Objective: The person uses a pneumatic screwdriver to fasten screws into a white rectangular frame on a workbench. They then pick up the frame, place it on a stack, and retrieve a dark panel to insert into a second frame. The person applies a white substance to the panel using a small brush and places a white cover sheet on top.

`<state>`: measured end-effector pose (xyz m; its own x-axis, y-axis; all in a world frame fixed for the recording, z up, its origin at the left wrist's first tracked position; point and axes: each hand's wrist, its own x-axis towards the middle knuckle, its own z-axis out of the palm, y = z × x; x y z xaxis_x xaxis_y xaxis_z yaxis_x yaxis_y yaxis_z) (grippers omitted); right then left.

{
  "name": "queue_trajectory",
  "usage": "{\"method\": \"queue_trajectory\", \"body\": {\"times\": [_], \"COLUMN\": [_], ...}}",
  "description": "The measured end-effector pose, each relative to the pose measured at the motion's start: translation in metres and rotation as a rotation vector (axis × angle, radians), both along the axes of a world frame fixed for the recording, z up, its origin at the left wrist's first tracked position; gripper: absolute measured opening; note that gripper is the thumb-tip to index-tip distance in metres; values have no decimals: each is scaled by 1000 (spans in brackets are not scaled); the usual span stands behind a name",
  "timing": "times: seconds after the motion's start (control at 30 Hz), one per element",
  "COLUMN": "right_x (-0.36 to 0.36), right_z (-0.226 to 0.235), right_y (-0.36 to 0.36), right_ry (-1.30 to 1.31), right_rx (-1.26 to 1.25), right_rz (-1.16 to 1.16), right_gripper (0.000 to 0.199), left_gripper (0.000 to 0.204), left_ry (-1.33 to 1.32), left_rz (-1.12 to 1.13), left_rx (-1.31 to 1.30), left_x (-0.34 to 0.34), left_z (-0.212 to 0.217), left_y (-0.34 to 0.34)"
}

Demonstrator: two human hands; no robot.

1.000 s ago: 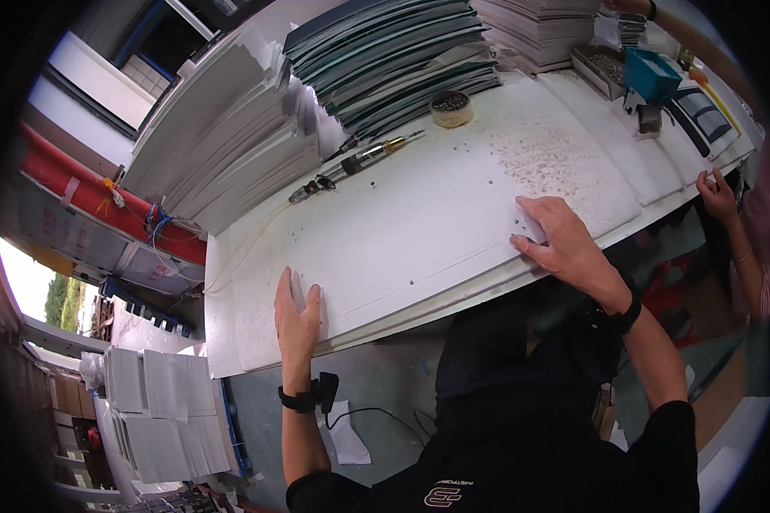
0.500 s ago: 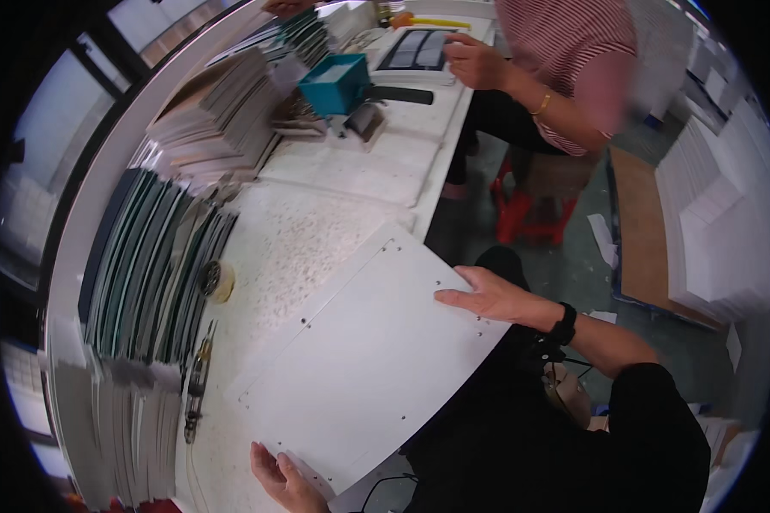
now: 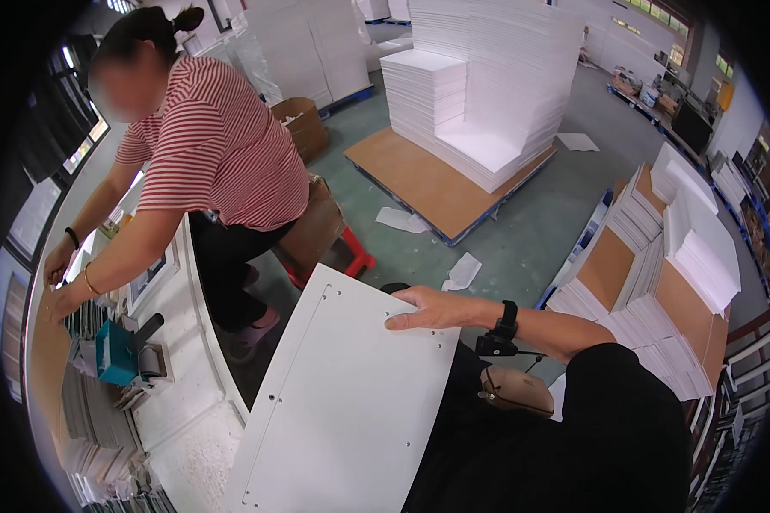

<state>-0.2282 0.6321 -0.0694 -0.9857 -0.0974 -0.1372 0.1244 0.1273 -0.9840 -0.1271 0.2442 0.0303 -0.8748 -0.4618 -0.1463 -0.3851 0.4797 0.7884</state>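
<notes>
A large white board (image 3: 334,402) spans the lower middle, tilted over the near edge of the worktable. Small round dots, rivets or holes I cannot tell which, mark its surface along the sides, and a thin line runs near its left side. My right hand (image 3: 428,309) grips the far right edge, thumb lying on top and fingers partly hidden at the edge. A black band with a small device sits on that wrist. My left hand is out of the picture, and the board's near end is cut off by the lower edge.
A person in a striped shirt (image 3: 222,141) sits at the worktable (image 3: 188,436), on a red stool (image 3: 357,252). A teal box (image 3: 115,352) and stacked boards (image 3: 98,419) line the table's left side. White stacks stand on a pallet (image 3: 419,175) beyond; more stacked sheets (image 3: 659,316) are right.
The view has swung up and to the right, bringing the pallets into sight. My left hand has left the picture. My right hand keeps its grip; the co-worker's arms now reach left.
</notes>
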Motion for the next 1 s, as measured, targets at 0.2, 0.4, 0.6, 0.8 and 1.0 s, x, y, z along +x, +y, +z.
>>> {"method": "queue_trajectory", "body": {"times": [0.2,0.4,0.6,0.8,1.0], "right_x": [58,97,89,86,108], "right_z": [-2,36,27,-42,-89], "right_y": [61,93,109,187,259], "right_ry": [92,523,1013,798,135], "right_rx": [49,492,1173,957,1029], "right_rz": [-293,-316,37,-234,-945], "right_gripper": [61,38,13,8,42], "left_gripper": [59,83,65,40,21], "left_ry": [114,-21,-308,-725,-846], "left_rz": [-315,-379,-589,-586,-672], "left_rx": [387,838,972,1116,1187], "left_x": [-50,-155,-194,-266,-298], "left_z": [-49,-163,-132,-250,-264], "left_y": [37,75,201,303,444]}}
